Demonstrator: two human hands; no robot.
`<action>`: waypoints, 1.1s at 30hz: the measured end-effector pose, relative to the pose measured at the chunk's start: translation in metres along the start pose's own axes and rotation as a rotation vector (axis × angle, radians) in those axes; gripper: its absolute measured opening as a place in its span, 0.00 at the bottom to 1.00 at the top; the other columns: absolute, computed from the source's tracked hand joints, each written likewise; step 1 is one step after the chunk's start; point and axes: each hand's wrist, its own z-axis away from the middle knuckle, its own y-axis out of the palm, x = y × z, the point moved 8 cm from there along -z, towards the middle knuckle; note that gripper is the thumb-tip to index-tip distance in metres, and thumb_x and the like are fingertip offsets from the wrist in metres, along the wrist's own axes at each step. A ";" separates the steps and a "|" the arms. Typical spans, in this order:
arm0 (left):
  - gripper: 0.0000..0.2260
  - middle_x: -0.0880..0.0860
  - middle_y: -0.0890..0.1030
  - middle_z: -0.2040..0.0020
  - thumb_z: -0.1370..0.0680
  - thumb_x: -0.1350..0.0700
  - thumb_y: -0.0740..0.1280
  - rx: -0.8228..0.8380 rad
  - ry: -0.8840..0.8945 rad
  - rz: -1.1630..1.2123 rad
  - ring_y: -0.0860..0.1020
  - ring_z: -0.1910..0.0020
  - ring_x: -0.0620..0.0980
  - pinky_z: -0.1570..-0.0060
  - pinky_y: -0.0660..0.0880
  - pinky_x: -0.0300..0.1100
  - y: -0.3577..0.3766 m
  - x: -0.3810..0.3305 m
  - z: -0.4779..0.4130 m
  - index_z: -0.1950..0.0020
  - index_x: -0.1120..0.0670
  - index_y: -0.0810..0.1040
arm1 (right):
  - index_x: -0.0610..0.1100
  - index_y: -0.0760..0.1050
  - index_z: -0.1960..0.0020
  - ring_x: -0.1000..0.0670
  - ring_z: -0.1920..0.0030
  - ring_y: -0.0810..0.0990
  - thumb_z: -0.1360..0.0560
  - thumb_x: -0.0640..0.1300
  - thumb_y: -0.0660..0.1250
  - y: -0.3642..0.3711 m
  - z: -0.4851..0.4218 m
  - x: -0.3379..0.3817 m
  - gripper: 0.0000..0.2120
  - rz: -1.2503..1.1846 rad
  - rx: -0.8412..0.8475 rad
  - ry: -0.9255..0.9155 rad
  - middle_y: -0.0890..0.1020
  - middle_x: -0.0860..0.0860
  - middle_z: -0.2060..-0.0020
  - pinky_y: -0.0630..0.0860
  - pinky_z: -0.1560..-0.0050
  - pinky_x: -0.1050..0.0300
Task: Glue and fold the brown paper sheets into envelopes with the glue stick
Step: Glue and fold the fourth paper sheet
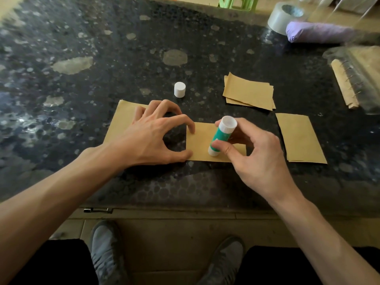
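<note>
A small brown paper sheet (200, 141) lies on the dark speckled table in front of me. My left hand (156, 134) arches over its left edge, with a fingertip and the thumb pressing on it. My right hand (255, 153) grips an uncapped green and white glue stick (221, 135), tilted, its lower end on the sheet. The white cap (179, 89) stands upright behind my left hand. A larger brown sheet (121, 122) lies under my left hand.
A stack of brown sheets (249, 92) lies at the back right and a folded brown piece (299, 137) at the right. Further right are a clear bag with a paper roll (345, 85), a tape roll (284, 16) and a purple bundle (316, 34). My shoes show below the table's front edge.
</note>
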 end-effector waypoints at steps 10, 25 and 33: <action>0.27 0.41 0.65 0.36 0.33 0.26 0.63 -0.007 -0.007 0.003 0.60 0.29 0.46 0.34 0.55 0.46 -0.002 -0.002 0.001 0.36 0.32 0.73 | 0.46 0.79 0.34 0.59 0.42 0.78 0.21 0.55 0.69 0.002 0.005 0.007 0.19 0.092 0.073 -0.084 0.82 0.57 0.42 0.72 0.41 0.70; 0.26 0.40 0.65 0.36 0.32 0.26 0.64 -0.005 -0.002 -0.001 0.59 0.29 0.45 0.34 0.54 0.46 -0.002 -0.002 0.000 0.36 0.31 0.72 | 0.45 0.78 0.36 0.60 0.43 0.75 0.22 0.56 0.69 -0.005 0.012 0.003 0.20 0.142 -0.015 -0.077 0.81 0.56 0.44 0.71 0.44 0.76; 0.26 0.41 0.65 0.36 0.32 0.25 0.63 0.002 -0.004 -0.007 0.60 0.29 0.45 0.34 0.55 0.46 -0.002 -0.001 0.000 0.36 0.31 0.72 | 0.44 0.78 0.39 0.58 0.46 0.78 0.21 0.55 0.70 -0.010 0.013 0.000 0.17 0.133 -0.012 -0.082 0.81 0.54 0.47 0.74 0.45 0.71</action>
